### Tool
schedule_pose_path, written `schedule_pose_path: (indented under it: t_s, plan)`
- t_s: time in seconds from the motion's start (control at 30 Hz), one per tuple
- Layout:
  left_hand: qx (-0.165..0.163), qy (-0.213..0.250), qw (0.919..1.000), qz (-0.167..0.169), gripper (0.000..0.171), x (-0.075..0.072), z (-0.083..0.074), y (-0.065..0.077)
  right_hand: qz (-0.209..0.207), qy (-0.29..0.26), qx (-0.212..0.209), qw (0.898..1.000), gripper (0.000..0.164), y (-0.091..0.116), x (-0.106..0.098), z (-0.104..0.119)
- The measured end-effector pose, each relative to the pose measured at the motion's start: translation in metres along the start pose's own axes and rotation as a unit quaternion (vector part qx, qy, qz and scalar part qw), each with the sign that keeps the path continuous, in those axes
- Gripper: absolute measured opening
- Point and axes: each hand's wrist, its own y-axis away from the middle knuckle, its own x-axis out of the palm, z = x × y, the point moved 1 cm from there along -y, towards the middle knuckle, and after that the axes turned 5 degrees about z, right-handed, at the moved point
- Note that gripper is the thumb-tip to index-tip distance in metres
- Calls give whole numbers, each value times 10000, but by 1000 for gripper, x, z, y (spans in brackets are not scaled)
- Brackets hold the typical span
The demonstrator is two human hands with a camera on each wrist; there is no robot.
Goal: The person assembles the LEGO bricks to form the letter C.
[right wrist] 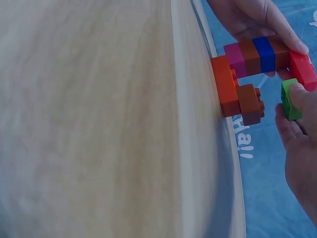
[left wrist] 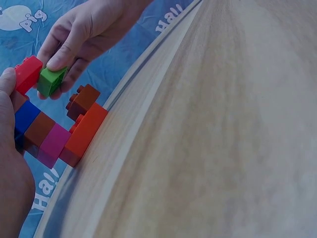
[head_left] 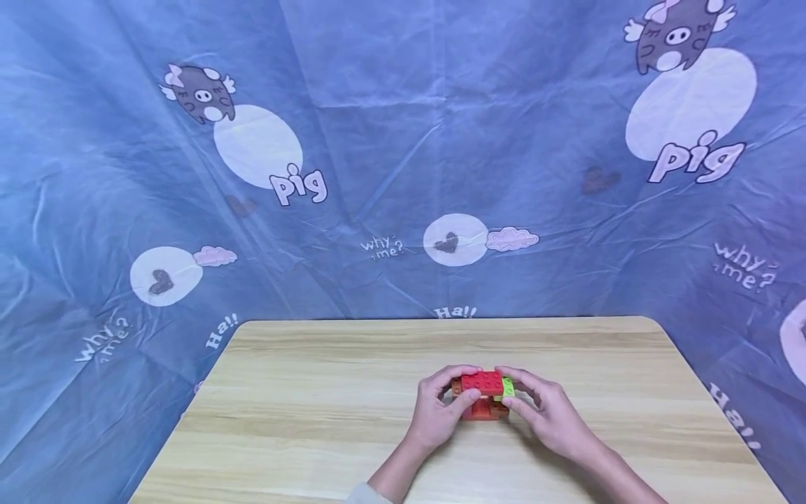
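Observation:
On the table stands a structure of toy building bricks. Its base is an orange brick [left wrist: 85, 134]. A column of a pink brick [left wrist: 53, 145], a brown one, a blue brick [right wrist: 265, 54] and another brown one rises from one end. A shorter brown brick [right wrist: 250, 104] sits on the other end. A long red brick [head_left: 482, 382] crosses the column's top; my left hand [head_left: 439, 411] pinches it between thumb and fingers. My right hand [head_left: 554, 414] pinches a green brick [left wrist: 51, 81] against the red brick's free end. Whether those two are joined, I cannot tell.
The wooden table [head_left: 302, 413] has a light grain and rounded far corners. Behind it and at both sides hangs a blue cloth [head_left: 378, 161] printed with pigs and lettering. The bricks stand toward the right of the table's middle.

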Motion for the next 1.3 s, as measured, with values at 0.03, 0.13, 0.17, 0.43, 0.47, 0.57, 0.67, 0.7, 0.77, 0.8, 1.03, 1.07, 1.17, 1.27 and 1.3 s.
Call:
schedule_pose_path:
  t_s: [0.03,0.13,0.17,0.43,0.47,0.57,0.67,0.7,0.77,0.8,1.03,1.07,1.17,1.27,1.3]
  plan:
    - [-4,-4,10000,6,32,0,0,0,-17,-2,4,10000,48,0,0,0]
    - [-27,-6,10000,25,32,0,-1,-1,-44,-123,77,9999,48,0,1,0]
    - [-38,-5,10000,26,32,0,-2,-1,-48,-173,114,9998,48,0,1,0]
    - [-29,-64,10000,15,32,-1,-4,-1,-18,-325,314,9990,49,1,4,0]
    - [-26,-67,10000,14,32,-1,-4,-1,-29,-310,299,9991,49,1,4,0]
    - [-11,-66,10000,11,32,-1,-4,-1,-80,-267,216,9994,50,0,5,0]
    - [2,-63,10000,5,32,-1,-4,-1,-139,-225,139,9996,50,-1,6,1]
    - [8,-67,10000,5,33,-1,-5,-2,-159,-219,124,9996,51,-1,6,1]
    - [19,-82,10000,9,33,-1,-5,-2,-207,-213,92,9995,51,0,7,1]
    - [22,-93,10000,9,33,-1,-5,-2,-242,-185,79,9995,52,0,7,1]
    - [45,-115,9999,13,32,-2,-4,-2,-408,-323,-1,9986,54,0,10,0]
    - [50,-104,9999,13,32,-2,-4,-2,-400,-400,21,9984,54,1,10,0]
    - [55,-73,10000,6,33,-1,-4,-2,-364,-591,101,9975,52,1,9,-2]
    - [57,-83,9999,3,33,-2,-4,-2,-332,-656,129,9972,51,1,9,-2]
    - [59,-92,9999,2,33,-2,-4,-2,-317,-661,132,9972,50,1,8,-3]
